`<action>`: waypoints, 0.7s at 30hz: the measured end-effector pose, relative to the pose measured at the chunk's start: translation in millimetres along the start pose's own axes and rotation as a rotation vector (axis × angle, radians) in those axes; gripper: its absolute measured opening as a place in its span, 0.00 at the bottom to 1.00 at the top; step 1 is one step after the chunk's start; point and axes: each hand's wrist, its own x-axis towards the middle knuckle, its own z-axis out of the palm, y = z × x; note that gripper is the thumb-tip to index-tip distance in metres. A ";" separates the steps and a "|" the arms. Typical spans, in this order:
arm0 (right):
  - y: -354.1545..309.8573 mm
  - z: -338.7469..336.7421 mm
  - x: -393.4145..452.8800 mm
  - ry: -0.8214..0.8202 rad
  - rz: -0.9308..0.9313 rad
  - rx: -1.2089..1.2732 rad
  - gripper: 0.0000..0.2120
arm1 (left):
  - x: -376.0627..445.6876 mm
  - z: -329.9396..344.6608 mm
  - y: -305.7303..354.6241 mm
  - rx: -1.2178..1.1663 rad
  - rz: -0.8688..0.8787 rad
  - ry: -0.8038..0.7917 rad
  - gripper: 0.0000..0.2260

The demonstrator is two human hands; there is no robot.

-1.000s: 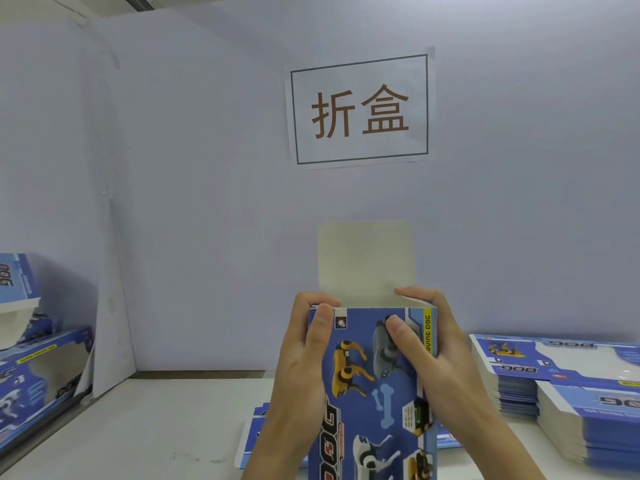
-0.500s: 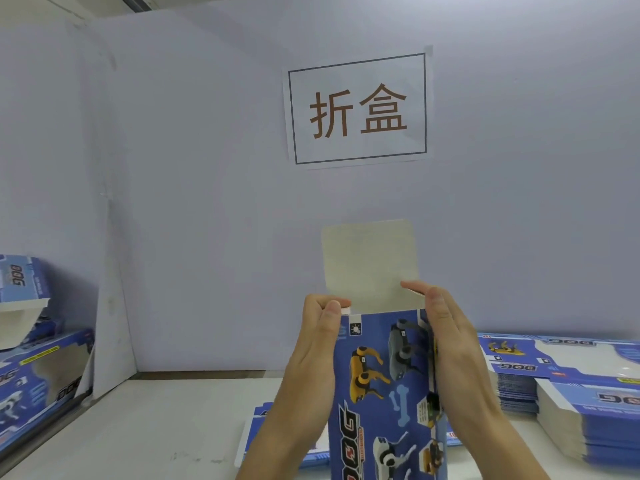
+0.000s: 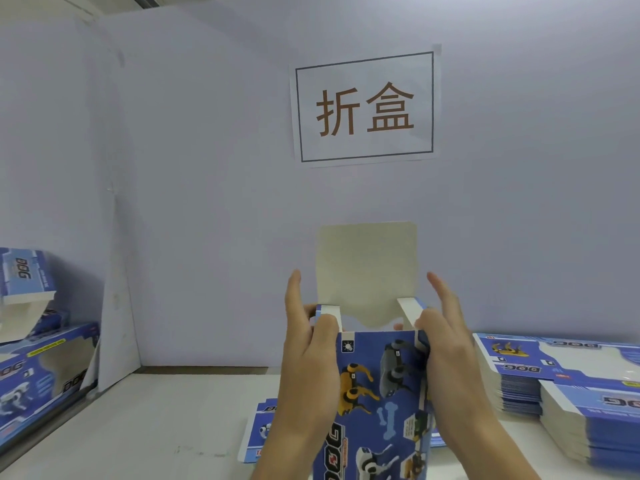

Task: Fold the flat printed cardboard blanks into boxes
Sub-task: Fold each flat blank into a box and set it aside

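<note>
light: even, soft | shadows: faint | edges: wide-angle bending, slightly blurred

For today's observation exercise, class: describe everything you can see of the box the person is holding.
The printed cardboard box is held upright before the wall, above the table. Its blue front shows yellow, grey and white robot dogs, a bone and "DOG" lettering. The top is open: a plain beige lid flap stands straight up, and two narrow side flaps stick out. The left hand and right hand pinch those flaps.

Counts, as they're showing:
2 hands (image 3: 311,368) (image 3: 446,358) showing, 1 upright box (image 3: 377,403), 2 stacks of flat blanks (image 3: 512,372) (image 3: 595,420) sitting rt, 1 wall sign (image 3: 365,107), approx. 3 boxes (image 3: 38,379) lying lt.
</note>
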 end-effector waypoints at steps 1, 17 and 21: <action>-0.9 0.4 -0.3 -0.033 -0.004 -0.004 0.26 | 1.2 -1.5 -0.9 0.004 -0.003 -0.007 0.24; 1.5 -6.5 -5.1 -0.174 0.061 0.231 0.13 | -0.8 -6.4 -4.9 -0.087 0.057 0.139 0.07; 3.9 -2.9 -2.7 -0.157 0.086 0.170 0.13 | 1.7 -10.8 -5.9 -0.035 0.060 0.135 0.13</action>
